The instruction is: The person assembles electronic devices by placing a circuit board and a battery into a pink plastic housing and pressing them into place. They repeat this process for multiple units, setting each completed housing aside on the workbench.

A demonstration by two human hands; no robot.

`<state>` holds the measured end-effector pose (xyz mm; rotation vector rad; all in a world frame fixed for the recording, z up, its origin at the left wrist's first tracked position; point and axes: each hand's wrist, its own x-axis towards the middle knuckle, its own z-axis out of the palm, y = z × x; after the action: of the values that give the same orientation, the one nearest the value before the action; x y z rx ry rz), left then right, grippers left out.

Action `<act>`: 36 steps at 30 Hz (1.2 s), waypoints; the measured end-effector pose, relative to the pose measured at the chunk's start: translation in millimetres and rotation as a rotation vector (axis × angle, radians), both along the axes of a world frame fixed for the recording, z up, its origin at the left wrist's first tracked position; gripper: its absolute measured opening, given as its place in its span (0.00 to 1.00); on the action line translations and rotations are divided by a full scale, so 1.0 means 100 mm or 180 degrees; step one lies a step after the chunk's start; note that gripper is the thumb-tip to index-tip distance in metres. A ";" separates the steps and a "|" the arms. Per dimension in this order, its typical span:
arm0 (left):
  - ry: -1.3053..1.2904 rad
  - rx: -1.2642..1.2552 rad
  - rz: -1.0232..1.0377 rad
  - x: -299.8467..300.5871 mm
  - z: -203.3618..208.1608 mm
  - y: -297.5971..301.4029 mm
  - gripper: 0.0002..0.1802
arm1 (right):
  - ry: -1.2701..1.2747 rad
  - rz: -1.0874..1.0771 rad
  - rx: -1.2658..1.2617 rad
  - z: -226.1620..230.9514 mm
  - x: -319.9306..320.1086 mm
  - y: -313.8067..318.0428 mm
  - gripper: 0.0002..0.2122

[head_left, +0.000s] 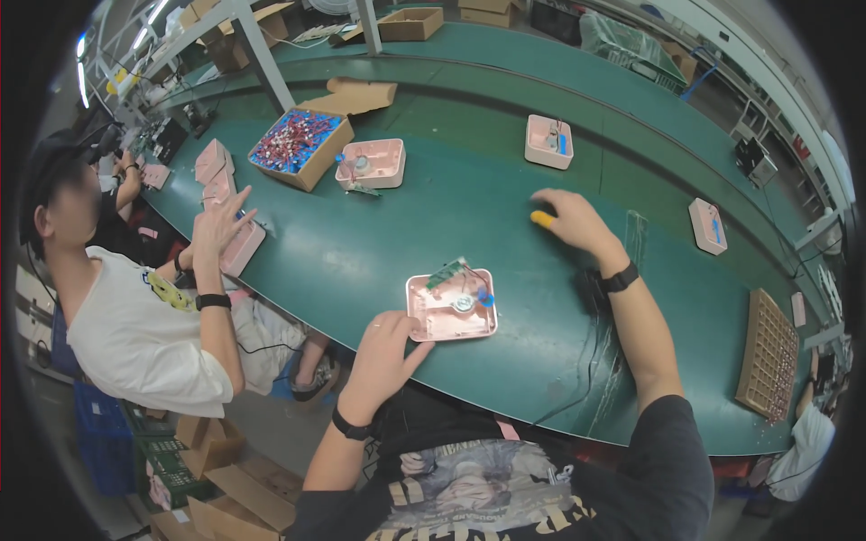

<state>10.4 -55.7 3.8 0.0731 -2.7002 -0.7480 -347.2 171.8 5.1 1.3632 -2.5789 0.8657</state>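
A shallow pink plastic housing (428,330) lies on the green bench in front of me, hollow side up. Inside it are a round silvery part (465,304) and a blue part (485,298); a green circuit board (446,273) with thin wires rests across its far rim. My left hand (381,350) grips the housing's near left corner, fingers on the side and thumb along the front. Out over the bench to the right, my right hand (573,221) holds nothing that I can see; its fingers are partly extended and a yellow finger cover (541,219) sits on one.
A cardboard box (327,155) of red-wired blue parts stands far left, beside another pink housing (388,167). More housings lie far (548,162) and right (707,225). A black cable (591,361) runs near my right arm. A compartmented tray (765,352) is at right; a co-worker (149,325) sits left.
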 end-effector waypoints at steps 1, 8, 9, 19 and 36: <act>-0.0006 0.0007 -0.0018 -0.02 -0.01 0.03 0.16 | -0.0852 0.0409 0.0565 0.17 0.12 -0.03 0.19; -0.0030 0.0078 -0.0071 -0.07 0.03 0.11 0.15 | -0.1105 0.1723 0.0160 0.42 0.79 -0.20 0.15; 0.0091 0.0108 0.0037 -0.10 0.01 0.08 0.15 | -0.1107 0.1722 0.0148 0.43 0.82 -0.20 0.15; 0.0497 -0.0074 -0.0073 -0.80 0.12 0.04 0.22 | -0.0973 0.1893 0.1723 0.77 0.95 -0.13 0.11; 0.0385 0.0422 0.0504 -0.62 0.07 0.11 0.09 | -0.0315 0.2647 0.0644 0.42 1.22 -0.27 0.11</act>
<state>-51.6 -44.5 10.7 0.2617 -2.4943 -0.8528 -225.6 144.6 46.7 2.5812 -2.1623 0.7561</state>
